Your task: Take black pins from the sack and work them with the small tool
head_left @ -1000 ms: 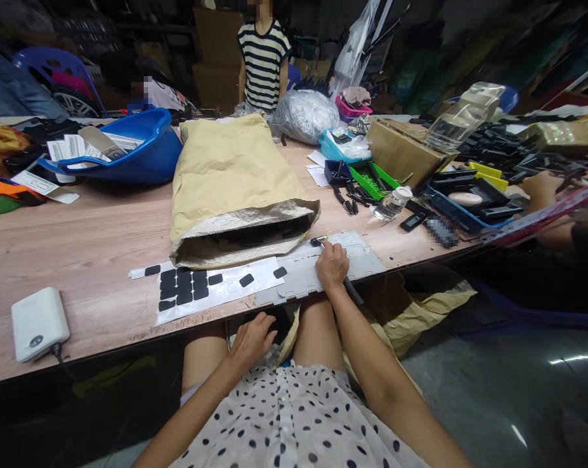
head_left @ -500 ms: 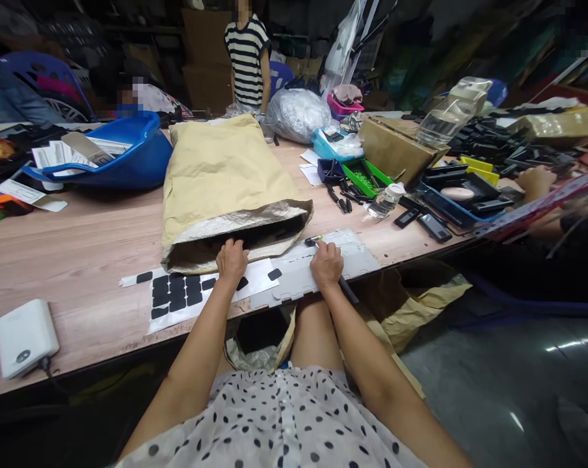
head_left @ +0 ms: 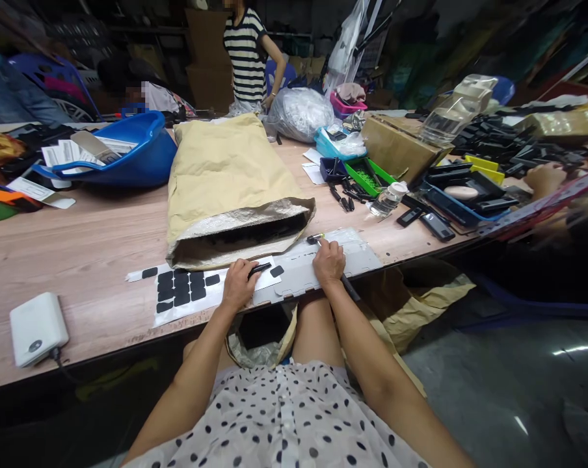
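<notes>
My left hand (head_left: 239, 285) is closed on a slim black part (head_left: 259, 268), just in front of the kraft paper sack (head_left: 220, 175). The sack lies with its silvery-lined mouth toward me, dark things inside. In my right hand (head_left: 330, 262) is a small hammer; its head (head_left: 315, 238) shows beyond the fingers and its dark handle (head_left: 350, 287) behind the palm. Beneath both hands lies a flat grey board (head_left: 298, 273). White backing sheets (head_left: 177, 313) with several black rounded stickers (head_left: 181, 290) lie to the left, partly under my left hand.
On the left stand a blue basin (head_left: 142, 149) with papers and a white power bank (head_left: 38, 331) with a cable. To the right are a green tray (head_left: 367, 175), a clear bottle (head_left: 389, 198), a cardboard box (head_left: 401, 146) and black devices (head_left: 438, 227). Co-workers are nearby.
My left hand has come out of the sack's mouth, toward me, with the slim black part in its fingers. My right hand stays on the hammer. The person across has bent an arm.
</notes>
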A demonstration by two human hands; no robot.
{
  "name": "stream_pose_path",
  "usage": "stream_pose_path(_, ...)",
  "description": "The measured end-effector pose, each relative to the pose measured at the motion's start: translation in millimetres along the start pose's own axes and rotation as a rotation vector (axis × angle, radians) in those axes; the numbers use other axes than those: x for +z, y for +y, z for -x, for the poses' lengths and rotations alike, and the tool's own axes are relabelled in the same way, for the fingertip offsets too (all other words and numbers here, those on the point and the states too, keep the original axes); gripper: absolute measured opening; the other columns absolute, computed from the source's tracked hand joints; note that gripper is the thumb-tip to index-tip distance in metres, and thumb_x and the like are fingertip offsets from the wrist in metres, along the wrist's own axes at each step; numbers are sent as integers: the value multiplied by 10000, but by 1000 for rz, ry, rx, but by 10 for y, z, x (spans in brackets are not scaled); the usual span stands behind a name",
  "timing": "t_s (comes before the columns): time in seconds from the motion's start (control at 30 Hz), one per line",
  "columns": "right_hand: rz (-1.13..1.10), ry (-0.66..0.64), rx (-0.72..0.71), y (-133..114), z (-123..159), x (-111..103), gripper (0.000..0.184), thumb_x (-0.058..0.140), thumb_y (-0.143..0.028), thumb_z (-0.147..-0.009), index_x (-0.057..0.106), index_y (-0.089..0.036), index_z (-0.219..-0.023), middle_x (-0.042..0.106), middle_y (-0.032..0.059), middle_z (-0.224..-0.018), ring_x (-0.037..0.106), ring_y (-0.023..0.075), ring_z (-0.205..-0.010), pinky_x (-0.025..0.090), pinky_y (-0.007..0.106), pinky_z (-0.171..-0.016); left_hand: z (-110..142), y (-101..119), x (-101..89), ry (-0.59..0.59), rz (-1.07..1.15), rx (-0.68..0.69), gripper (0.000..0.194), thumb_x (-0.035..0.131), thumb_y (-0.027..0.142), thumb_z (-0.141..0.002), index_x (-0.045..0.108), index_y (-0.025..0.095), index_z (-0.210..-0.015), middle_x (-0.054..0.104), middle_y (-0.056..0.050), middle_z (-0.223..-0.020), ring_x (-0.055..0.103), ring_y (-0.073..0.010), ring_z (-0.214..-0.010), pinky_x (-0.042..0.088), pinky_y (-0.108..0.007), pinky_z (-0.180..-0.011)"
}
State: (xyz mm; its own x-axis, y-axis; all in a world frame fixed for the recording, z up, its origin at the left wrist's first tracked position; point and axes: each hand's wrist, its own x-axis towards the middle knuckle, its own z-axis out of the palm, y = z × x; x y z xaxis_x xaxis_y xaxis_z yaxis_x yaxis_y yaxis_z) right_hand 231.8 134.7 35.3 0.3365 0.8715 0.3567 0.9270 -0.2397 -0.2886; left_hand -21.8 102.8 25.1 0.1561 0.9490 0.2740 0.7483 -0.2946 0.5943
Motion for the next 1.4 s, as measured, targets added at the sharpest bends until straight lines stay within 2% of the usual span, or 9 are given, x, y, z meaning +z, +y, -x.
stream_pose_path(0.17,-193,7,8,-50,128,-116,372,442,-141,-923,690,-184,-1197,647,118,-999,579,254,-934,468,349,-816,-32,-23,5,11,78,-55,147,653,225,-836,704,234,-973,631,-43,-948,592,-245,-969,510,-381,-877)
stream_pose_path(0.27,-420,11,-131,-231,345,-196,390,387,-184,-963,670,-191,-1231,677,113,-1041,617,237,-968,502,344,-869,-36,-16,9,12,93,-64,148,650,235,-844,719,237,-974,612,-35,-914,591,-235,-946,511,-370,-862)
stream_pose_path(0.37,-613,-89,-306,-461,561,-235,355,419,-210,-965,690,-210,-1194,708,93,-1028,649,216,-955,525,332,-888,-34,-22,25,25,109,-71,162,647,245,-851,736,243,-987,597,-27,-900,594,-222,-926,516,-361,-858)
stream_pose_path(0.43,-667,-135,-360,-576,666,-232,341,438,-207,-958,702,-218,-1172,718,80,-1000,661,208,-943,536,325,-882,-34,-30,39,31,118,-75,165,648,240,-853,746,250,-985,593,-20,-888,596,-213,-912,519,-356,-862)
stream_pose_path(0.8,-605,-173,-376,-611,779,-244,355,428,-180,-961,704,-209,-1183,699,83,-948,657,209,-910,543,309,-845,-37,-29,82,50,131,-80,172,657,194,-841,747,257,-973,613,-17,-890,612,-205,-908,523,-345,-866)
stream_pose_path(1.03,-577,-194,-477,-762,852,-267,340,447,-188,-968,701,-210,-1193,695,81,-950,647,205,-915,536,301,-854,-36,2,72,74,138,-113,342,654,136,-798,672,250,-1119,656,-23,-964,616,-227,-953,520,-370,-881)
stream_pose_path(1.13,-558,-202,-455,-746,849,-231,343,458,-171,-955,711,-224,-1181,696,72,-942,645,202,-914,534,294,-849,-32,21,65,82,150,-118,357,651,112,-788,658,238,-1122,658,-22,-949,620,-223,-944,520,-367,-880)
stream_pose_path(1.23,-576,-121,-378,-617,748,-223,344,450,-185,-961,713,-234,-1178,694,66,-949,638,202,-916,525,298,-843,-26,37,59,73,154,-108,339,668,132,-787,659,231,-1111,652,-21,-939,620,-225,-938,521,-371,-880)
stream_pose_path(1.4,-420,64,-122,-221,367,-193,355,441,-179,-940,721,-198,-1158,665,93,-964,593,233,-906,480,335,-808,-25,49,65,66,128,-106,292,699,162,-760,677,234,-1043,641,-28,-968,618,-237,-959,525,-376,-884)
